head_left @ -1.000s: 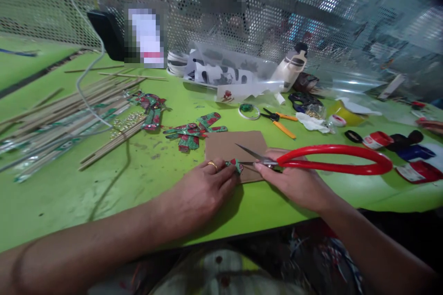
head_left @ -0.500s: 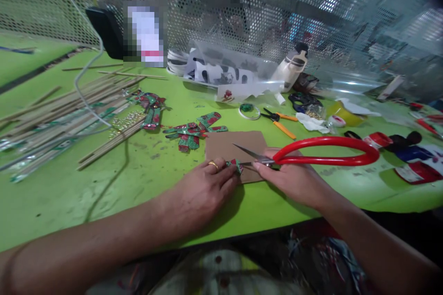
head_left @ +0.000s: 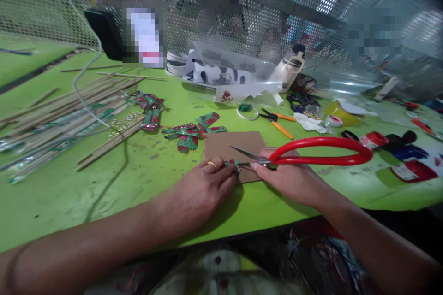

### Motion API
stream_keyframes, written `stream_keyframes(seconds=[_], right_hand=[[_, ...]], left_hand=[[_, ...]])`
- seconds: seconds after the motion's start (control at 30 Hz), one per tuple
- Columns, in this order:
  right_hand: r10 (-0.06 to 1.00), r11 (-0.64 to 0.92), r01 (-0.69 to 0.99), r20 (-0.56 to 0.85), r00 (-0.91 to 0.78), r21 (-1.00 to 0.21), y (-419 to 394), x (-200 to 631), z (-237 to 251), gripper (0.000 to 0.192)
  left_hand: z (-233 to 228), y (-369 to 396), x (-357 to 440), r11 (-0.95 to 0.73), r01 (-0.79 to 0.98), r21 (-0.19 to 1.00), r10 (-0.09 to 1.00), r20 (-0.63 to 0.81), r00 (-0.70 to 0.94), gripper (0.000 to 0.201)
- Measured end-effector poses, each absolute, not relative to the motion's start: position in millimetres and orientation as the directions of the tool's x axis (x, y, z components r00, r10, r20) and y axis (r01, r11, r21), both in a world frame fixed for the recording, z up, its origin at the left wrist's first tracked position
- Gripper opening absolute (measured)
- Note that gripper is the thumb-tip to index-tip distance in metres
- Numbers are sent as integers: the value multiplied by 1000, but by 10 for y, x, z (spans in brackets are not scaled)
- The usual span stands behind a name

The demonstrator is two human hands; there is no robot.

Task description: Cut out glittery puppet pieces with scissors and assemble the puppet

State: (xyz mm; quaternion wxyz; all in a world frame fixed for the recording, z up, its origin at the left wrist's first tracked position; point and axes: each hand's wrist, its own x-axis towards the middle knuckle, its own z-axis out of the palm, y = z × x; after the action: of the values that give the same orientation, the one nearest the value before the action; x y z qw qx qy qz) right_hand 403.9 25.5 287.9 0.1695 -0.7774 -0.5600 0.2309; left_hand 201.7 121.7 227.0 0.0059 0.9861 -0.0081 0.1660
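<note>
My left hand (head_left: 202,189), a gold ring on one finger, pinches a small red-and-green foil piece (head_left: 236,164) against the near edge of a brown cardboard sheet (head_left: 231,146). My right hand (head_left: 292,179) grips large red-handled scissors (head_left: 311,151) close to the pivot. Their blades are apart, and the lower blade reaches the foil piece. Both hands rest on the green table (head_left: 104,189) near its front edge.
Cut foil strips (head_left: 194,131) lie just behind the cardboard, and more foil shapes (head_left: 148,108) further left. Bamboo sticks (head_left: 62,115) cover the left side under a hanging cable (head_left: 86,55). Orange-handled pliers (head_left: 278,122), a tape ring (head_left: 248,110), a white bottle (head_left: 290,71) and red-lidded jars (head_left: 375,139) stand right.
The scissors' red handles have swung slightly left and down toward the table. Both hands stay where they were at the cardboard's edge.
</note>
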Motion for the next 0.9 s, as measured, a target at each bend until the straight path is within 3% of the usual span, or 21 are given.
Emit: stream_keyframes(seconds=[0.4, 0.5, 0.7, 0.9], right_hand=[[905, -406, 827, -298, 305, -388, 397, 4024, 3040, 23], [906, -392, 846, -311, 287, -361, 462, 4050, 3077, 30], [877, -450, 760, -394, 276, -469, 573, 4074, 3118, 38], [874, -458, 759, -390, 290, -463, 581, 4043, 3126, 37]], left_hand=[[2223, 1212, 2013, -999, -13, -35, -24, 333, 943, 32], [2213, 1205, 2003, -999, -12, -46, -27, 339, 940, 32], [2220, 1199, 2007, -999, -6, -52, -23, 343, 939, 29], [2182, 1207, 2032, -998, 10, -67, -15, 363, 932, 28]])
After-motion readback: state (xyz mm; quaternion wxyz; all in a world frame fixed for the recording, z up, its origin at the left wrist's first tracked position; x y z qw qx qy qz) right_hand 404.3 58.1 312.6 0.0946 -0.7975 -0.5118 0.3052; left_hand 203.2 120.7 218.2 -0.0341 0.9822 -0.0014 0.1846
